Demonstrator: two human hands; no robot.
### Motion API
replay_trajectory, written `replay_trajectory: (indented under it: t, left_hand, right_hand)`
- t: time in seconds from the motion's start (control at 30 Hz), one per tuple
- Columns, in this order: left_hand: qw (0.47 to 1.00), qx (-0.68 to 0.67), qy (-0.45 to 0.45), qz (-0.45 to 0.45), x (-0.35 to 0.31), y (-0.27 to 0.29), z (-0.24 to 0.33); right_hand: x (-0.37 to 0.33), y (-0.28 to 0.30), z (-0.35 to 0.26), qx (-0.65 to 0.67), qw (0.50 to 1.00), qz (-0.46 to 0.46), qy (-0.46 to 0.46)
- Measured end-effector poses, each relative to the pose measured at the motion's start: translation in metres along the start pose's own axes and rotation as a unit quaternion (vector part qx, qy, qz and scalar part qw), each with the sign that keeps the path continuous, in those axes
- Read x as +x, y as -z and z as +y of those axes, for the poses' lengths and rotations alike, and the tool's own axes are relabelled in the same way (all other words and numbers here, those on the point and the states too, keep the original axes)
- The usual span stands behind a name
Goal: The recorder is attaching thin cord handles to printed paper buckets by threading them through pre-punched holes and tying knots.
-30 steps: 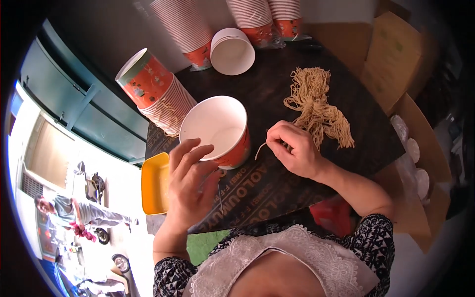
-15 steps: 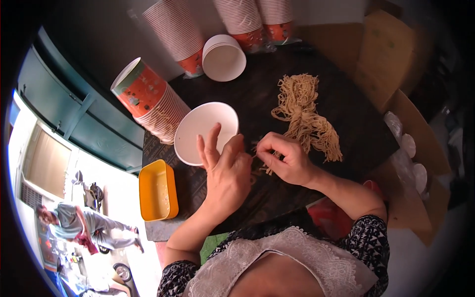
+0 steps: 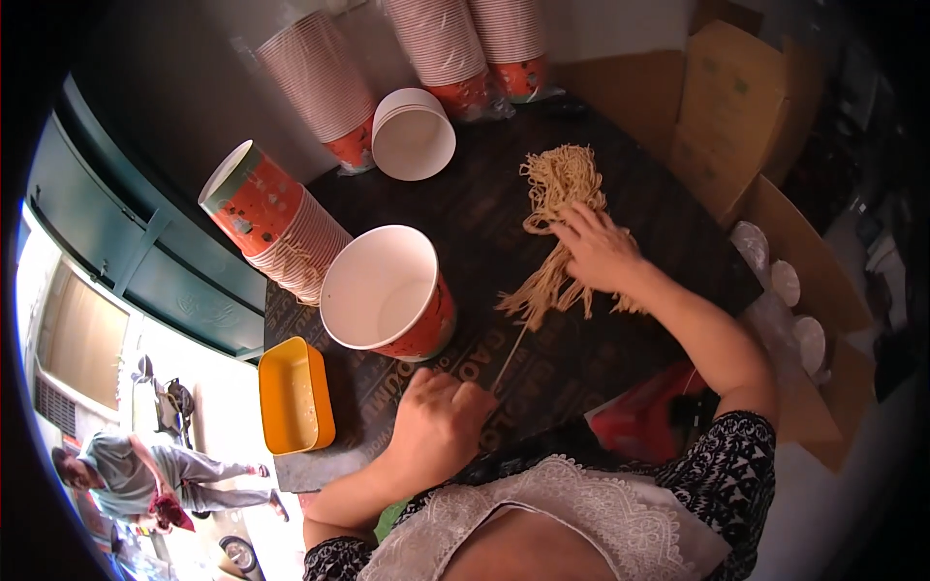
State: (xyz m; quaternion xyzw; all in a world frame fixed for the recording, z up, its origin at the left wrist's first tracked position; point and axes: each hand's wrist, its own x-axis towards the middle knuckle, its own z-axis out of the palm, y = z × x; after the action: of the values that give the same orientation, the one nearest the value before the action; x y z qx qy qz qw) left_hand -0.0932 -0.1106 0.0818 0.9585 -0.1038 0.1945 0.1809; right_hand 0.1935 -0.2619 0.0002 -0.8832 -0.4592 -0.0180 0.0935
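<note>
A large paper cup (image 3: 383,290), white inside and orange-red outside, stands tilted toward me on the dark table, just beyond my left hand. My left hand (image 3: 438,418) is closed in a fist with one end of a thin beige string (image 3: 508,362) in it. This string stretches up to a loose bundle of beige strings (image 3: 541,281) right of the cup. On the middle of that bundle rests my right hand (image 3: 603,250), its fingers spread and flat, hiding part of the strings.
Left stands a stack of paper cups (image 3: 276,213) with strings over its side; a yellow tub (image 3: 296,397) is nearer me. Nested cups (image 3: 414,136) and wrapped stacks (image 3: 315,82) line the back. Cardboard boxes (image 3: 727,97) stand at right. A person (image 3: 145,465) is outside, far left.
My right hand has moved away from my left, out onto the string bundle, and opened. My left hand has come nearer me and closed on a string. The cup shows more of its side.
</note>
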Motion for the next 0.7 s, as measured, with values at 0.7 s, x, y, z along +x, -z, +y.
replay_trajectory:
  t: [0.7]
  left_hand:
    - [0.997, -0.025, 0.075, -0.005, -0.061, -0.015, -0.025]
  right_hand:
    - [-0.083, -0.025, -0.191, 0.504, 0.834, 0.090, 0.204]
